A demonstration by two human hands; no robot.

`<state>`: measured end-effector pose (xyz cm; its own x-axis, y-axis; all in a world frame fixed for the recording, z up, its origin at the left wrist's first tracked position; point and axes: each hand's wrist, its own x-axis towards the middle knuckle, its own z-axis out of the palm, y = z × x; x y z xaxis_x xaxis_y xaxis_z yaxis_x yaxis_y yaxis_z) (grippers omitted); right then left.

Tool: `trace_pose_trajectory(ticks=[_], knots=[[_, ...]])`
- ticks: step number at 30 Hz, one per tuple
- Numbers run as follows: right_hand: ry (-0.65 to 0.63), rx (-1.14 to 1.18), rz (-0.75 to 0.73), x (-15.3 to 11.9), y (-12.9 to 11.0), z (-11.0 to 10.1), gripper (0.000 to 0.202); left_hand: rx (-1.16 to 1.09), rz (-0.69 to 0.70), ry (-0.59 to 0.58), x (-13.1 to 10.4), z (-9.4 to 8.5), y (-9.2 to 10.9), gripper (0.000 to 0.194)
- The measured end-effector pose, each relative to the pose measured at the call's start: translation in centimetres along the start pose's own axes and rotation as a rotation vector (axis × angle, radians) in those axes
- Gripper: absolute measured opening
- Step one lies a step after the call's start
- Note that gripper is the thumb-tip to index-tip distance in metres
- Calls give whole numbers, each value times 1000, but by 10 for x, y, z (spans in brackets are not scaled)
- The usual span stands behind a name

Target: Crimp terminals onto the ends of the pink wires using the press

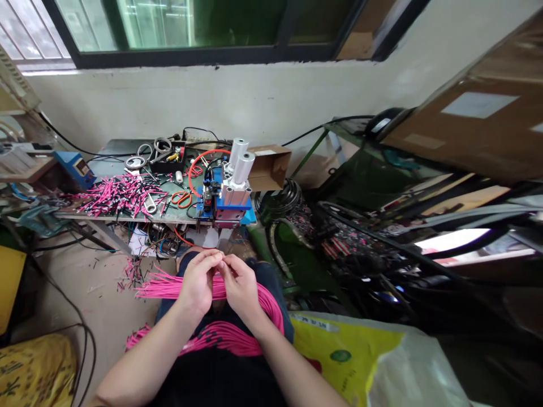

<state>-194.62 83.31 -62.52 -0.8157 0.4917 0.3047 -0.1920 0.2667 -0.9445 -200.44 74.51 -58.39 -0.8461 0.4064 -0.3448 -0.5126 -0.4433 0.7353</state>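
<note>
My left hand [198, 285] and my right hand [241, 285] meet above my lap, fingertips pinched together. Whatever lies between the fingertips is too small to make out. Below them a long bundle of pink wires [271, 305] curves across my thighs, its loose ends fanning out to the left. The lower part of the bundle, with dark pieces among the wires, rests close to my body. Beyond my hands, a blue and silver press [236, 195] stands at the bench's right end.
The bench [93, 167] carries a pile of short pink and black pieces [121, 195], orange-handled scissors [181, 199] and tape rolls. A cardboard box [268, 169] is behind the press. A yellow sack [339, 353] lies at my right, and dark hoses and cluttered racks fill the right side.
</note>
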Motion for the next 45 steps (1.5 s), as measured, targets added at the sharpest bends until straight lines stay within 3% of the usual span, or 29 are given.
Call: trace_pose_trajectory(ticks=[9,18,24,27,35,45], knots=[[-161,195,202,3,-9,-12,35,78,-8,-19,5,-3,3,19],[-77,2,131,14,-12,-14,29,152,84,23,22,3,-13,16],[21,359,390,49,7,-14,27,122,67,-14,45,14,-14,34],[75,480,443,66,20,-9,27,114,83,-22,53,15,-16,41],[92,674,466,84,23,-4,26,189,237,-57,50,12,-24,41],[147,762,494,89,28,0,23,291,284,-83,53,9,-25,45]])
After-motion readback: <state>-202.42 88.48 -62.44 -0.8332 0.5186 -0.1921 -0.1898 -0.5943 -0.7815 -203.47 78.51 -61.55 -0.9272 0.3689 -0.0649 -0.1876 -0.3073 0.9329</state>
